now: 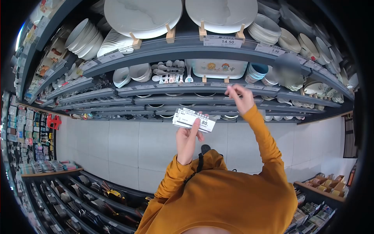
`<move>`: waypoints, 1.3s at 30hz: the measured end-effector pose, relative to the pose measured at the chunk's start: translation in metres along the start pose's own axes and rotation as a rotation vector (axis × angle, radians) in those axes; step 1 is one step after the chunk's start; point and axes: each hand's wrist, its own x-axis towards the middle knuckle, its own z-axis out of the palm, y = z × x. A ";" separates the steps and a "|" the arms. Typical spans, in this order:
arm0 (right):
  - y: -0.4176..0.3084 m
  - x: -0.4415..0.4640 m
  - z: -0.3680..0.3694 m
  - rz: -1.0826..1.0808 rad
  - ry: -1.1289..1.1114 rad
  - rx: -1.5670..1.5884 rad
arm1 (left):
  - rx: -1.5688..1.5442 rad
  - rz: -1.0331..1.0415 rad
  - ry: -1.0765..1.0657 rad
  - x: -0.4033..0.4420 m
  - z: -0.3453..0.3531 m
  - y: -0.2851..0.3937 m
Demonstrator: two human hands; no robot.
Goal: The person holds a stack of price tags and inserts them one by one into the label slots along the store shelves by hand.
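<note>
My left hand (187,141) grips a small stack of white price labels (181,120) in front of my body, the thumb lying across the top one. That label has black print and a price ending in .80. My right hand (242,98) is raised close to the shelf edge, its fingers bent together in a pinch; whether anything small is between them I cannot make out. Just behind it, a rectangular tray (219,69) with cartoon figures leans on wooden stands. Spoons (170,70) with patterned handles lie left of the tray, and blue bowls (257,71) sit right of it.
Large white plates (142,15) stand on the top shelf in wooden holders, above a price tag (222,41) reading 14.50. White bowls (264,29) are stacked nearby. A grey tiled floor (117,144) lies below. Racks with pans (83,195) stand behind me on the left.
</note>
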 end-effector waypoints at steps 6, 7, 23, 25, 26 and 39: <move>-0.072 -0.069 0.053 -0.044 -0.222 0.226 | 0.010 0.079 0.013 -0.018 -0.024 0.009; -0.080 -0.076 0.061 -0.052 -0.207 0.213 | 0.022 0.092 -0.016 -0.023 -0.031 0.013; -0.181 -0.147 0.247 0.069 -0.116 0.334 | -0.092 0.098 -0.096 -0.114 -0.219 0.077; -0.189 -0.147 0.259 0.059 -0.137 0.328 | -0.111 0.101 -0.079 -0.119 -0.232 0.080; -0.193 -0.148 0.264 0.055 -0.141 0.321 | -0.126 0.103 -0.084 -0.122 -0.238 0.082; -0.213 -0.169 0.285 0.073 -0.084 0.237 | -0.132 0.049 -0.157 -0.135 -0.266 0.079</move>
